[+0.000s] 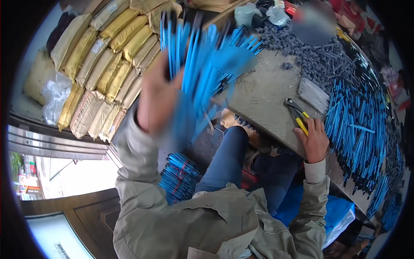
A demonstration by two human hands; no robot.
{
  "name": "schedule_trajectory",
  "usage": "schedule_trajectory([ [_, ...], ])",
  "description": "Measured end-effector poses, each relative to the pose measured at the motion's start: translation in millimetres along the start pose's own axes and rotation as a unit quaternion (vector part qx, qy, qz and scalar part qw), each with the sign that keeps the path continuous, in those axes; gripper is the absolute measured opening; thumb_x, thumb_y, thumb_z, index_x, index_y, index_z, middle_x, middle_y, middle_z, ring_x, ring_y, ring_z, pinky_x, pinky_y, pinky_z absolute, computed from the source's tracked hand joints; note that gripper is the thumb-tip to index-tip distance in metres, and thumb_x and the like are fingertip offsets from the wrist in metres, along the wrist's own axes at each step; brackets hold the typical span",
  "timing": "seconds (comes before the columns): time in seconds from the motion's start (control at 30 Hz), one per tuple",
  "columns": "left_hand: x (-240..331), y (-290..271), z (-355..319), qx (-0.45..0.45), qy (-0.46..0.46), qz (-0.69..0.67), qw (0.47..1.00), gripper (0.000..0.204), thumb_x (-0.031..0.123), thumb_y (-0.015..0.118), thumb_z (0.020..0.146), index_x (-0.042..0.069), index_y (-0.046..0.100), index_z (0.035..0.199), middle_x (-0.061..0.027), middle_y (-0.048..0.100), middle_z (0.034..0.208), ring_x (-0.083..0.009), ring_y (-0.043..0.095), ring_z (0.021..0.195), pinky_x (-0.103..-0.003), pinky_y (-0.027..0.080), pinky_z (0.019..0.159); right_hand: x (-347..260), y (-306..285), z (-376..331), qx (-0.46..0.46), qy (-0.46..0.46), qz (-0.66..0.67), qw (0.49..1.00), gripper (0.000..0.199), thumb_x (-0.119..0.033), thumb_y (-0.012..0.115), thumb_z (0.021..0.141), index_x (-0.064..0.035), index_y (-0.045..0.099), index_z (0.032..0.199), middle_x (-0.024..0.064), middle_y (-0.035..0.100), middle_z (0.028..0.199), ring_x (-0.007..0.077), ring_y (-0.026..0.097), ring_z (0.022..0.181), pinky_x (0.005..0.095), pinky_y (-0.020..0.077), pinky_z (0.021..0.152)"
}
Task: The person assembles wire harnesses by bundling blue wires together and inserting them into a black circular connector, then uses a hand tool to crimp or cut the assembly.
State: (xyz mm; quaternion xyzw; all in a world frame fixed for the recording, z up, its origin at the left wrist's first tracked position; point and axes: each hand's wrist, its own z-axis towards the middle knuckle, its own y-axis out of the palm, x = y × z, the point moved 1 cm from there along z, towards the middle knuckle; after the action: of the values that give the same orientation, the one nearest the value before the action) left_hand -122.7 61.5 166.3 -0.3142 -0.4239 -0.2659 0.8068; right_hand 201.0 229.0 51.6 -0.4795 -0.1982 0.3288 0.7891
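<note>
**One bundle of blue rods point(189, 80) aloft, one pair of yellow-handled nippers point(295, 108) at the tabletop point(258, 97)**

More than a dozen brown and yellowish sacks point(92, 71) lie stacked at the upper left, their contents hidden. One crumpled clear plastic bag point(56, 96) rests against them. One pale bucket point(244, 16) stands beyond the tabletop; what it holds, I cannot tell. One blue plastic bag point(340, 211) shows beside the right sleeve point(309, 203), its contents unseen.

One left hand point(157, 93) holds the black-tipped bundle, raised before the tabletop's left edge. Its fingers curl around the rods; blur hides whether they press together. One right hand point(317, 141) rests at the tabletop's near edge, fingers bent, thumb and forefinger on either side of one nipper handle.

One tied bundle of similar rods point(179, 177) sits by the left knee point(233, 138). One large heap of blue rods point(355, 129), too many to count, spreads at the right, near one pile of small grey plastic pieces point(319, 60) and one stack of thin whitish sticks point(314, 95).
</note>
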Motion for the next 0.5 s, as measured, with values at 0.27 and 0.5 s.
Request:
schedule_trajectory([
  [0.27, -108.8, 69.6, 213.6, -0.181, 0.194, 0.301, 0.916, 0.038, 0.027, 0.064, 0.076, 0.000, 0.057, 0.102, -0.0222, 0.062, 0.085, -0.0361, 0.060, 0.076, -0.041, 0.048, 0.073, 0.0, 7.1, 1.8, 0.002, 0.010, 0.040, 0.999, 0.037, -0.035, 0.064, 0.075, -0.0072, 0.055, 0.098, 0.0088, 0.054, 0.093, 0.0270, 0.053, 0.085, 0.0358, 0.0440, 0.071],
  [0.5, -171.7, 81.9, 209.0, -0.062, 0.292, 0.394, 0.869, 0.030, 0.019, 0.061, 0.080, 0.003, 0.057, 0.104, -0.0205, 0.056, 0.106, -0.0376, 0.052, 0.099, -0.042, 0.041, 0.087, -2.2, -35.4, -4.9, 0.043, 0.034, 0.088, 0.995, 0.035, -0.030, 0.065, 0.075, -0.0058, 0.056, 0.099, 0.0120, 0.056, 0.102, 0.0278, 0.055, 0.091, 0.0354, 0.0448, 0.076],
])
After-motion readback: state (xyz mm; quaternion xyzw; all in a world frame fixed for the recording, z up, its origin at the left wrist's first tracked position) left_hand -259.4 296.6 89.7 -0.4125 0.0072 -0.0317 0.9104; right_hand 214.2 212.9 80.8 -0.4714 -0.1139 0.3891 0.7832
